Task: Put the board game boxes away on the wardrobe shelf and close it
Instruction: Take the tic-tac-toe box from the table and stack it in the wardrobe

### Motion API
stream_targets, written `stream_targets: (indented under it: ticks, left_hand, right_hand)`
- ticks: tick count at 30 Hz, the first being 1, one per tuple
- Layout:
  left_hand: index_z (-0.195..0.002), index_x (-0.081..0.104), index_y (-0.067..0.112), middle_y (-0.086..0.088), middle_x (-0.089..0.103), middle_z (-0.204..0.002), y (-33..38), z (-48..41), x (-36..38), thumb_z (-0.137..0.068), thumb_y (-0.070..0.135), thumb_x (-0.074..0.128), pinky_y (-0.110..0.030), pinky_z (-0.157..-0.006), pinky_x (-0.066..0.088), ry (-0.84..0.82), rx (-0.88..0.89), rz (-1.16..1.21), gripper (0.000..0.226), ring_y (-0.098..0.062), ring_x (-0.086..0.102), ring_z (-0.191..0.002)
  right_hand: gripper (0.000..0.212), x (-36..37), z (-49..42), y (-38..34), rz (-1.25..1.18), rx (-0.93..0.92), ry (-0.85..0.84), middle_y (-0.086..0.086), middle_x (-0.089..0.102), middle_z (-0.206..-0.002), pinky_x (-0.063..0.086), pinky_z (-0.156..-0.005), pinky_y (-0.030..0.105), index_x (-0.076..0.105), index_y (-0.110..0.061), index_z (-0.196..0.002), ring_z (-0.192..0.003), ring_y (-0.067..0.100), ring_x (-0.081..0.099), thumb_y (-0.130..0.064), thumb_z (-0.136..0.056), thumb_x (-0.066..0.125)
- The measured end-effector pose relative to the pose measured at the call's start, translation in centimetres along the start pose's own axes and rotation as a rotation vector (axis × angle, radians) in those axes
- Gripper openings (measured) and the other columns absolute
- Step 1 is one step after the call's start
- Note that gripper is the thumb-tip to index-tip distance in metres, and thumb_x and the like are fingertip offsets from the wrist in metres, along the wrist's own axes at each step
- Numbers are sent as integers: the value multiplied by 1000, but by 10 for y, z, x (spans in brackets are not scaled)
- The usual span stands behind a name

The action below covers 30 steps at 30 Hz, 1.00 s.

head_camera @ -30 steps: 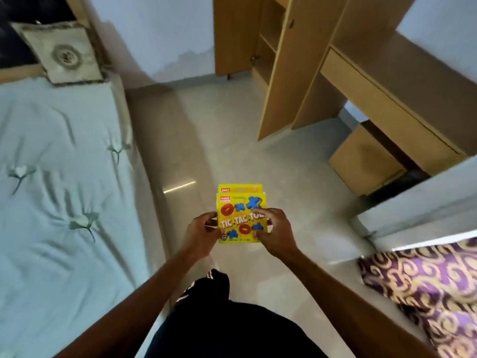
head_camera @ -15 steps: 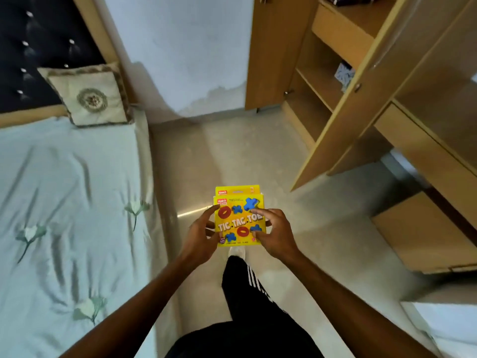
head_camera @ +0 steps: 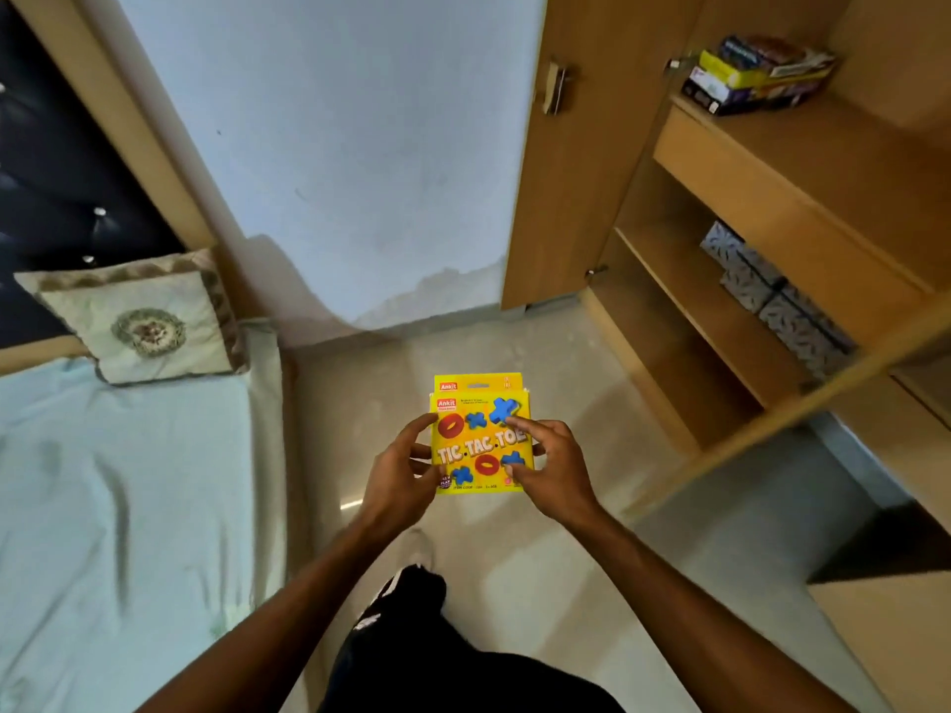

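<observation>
The left hand [head_camera: 396, 476] and right hand [head_camera: 558, 470] are bare, both forearms [head_camera: 288, 599] uncovered to the frame's lower edge; at lower centre, black trousers [head_camera: 437, 661] with white stripes [head_camera: 385, 591] running down the side

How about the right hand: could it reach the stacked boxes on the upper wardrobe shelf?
Probably not yet: the right hand grips the Tic Tac Toe box, away from the stacked boxes. The open wardrobe leaves the way free.

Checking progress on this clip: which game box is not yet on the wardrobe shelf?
The yellow Tic Tac Toe box, held between the left hand and right hand. The other boxes lie stacked on the upper shelf.
</observation>
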<state>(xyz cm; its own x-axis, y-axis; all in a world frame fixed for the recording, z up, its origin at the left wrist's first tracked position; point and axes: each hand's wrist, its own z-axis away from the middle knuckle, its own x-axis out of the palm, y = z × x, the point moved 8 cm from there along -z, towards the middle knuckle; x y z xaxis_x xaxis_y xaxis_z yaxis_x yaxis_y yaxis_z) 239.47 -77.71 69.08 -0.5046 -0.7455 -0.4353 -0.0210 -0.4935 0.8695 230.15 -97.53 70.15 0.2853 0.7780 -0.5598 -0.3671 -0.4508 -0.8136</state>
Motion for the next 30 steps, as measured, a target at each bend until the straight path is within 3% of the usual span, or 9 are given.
stream_targets:
  ticks: [7,10,13,17,22,27,30]
  left_hand:
    - [-135,47,41,-1,70,-101,54,-196,-15,-84,6,65,-26,-59,60,-99,81,-38,64,-12,72,-78]
    - [-136,47,39,-2,70,-101,91,-267,-11,-85,7,64,-24,-58,59,-163,125,-69,62,-11,72,-78]
    - [-137,46,37,-3,69,-102,127,-329,10,-85,5,63,-29,-60,60,-238,168,-96,63,-14,71,-83]
    - [-137,44,38,-3,67,-104,178,-409,54,-83,3,66,-28,-62,60,-334,236,-128,68,-17,70,-88]
    - [-137,45,33,-4,67,-103,254,-500,134,-83,3,66,-26,-61,58,-420,342,-112,66,-20,69,-89]
    - [-127,47,45,-2,68,-99,333,-574,209,-82,2,66,-37,-65,62,-477,377,-69,65,-22,70,-87]
    - [-130,49,33,6,67,-95,390,-617,252,-84,-4,64,-22,-62,58,-479,433,-27,60,-15,70,-84]
  right_hand:
    - [62,-28,-170,-19,-36,50,145,0,50,-120,55,-83,21,61,-32,-130,-97,8,58,-6,-76,79]
    - [63,-53,-225,-24,-61,95,218,0,50,-120,52,-78,14,61,-31,-131,-98,11,60,-5,-76,80]
    - [63,-87,-270,-18,-76,137,314,1,50,-121,55,-83,21,61,-31,-130,-100,14,61,-5,-76,80]
    - [62,-141,-328,3,-121,187,420,2,50,-122,58,-86,27,61,-29,-131,-106,16,61,-5,-77,80]
    - [61,-227,-400,44,-151,210,537,-1,49,-122,50,-72,4,61,-30,-131,-105,11,59,-3,-78,79]
    - [60,-323,-461,76,-178,195,649,-4,55,-126,55,-79,14,63,-35,-125,-109,10,61,-1,-77,77]
    - [61,-386,-499,91,-187,172,723,-5,59,-124,59,-82,24,63,-35,-124,-107,10,64,-1,-76,77]
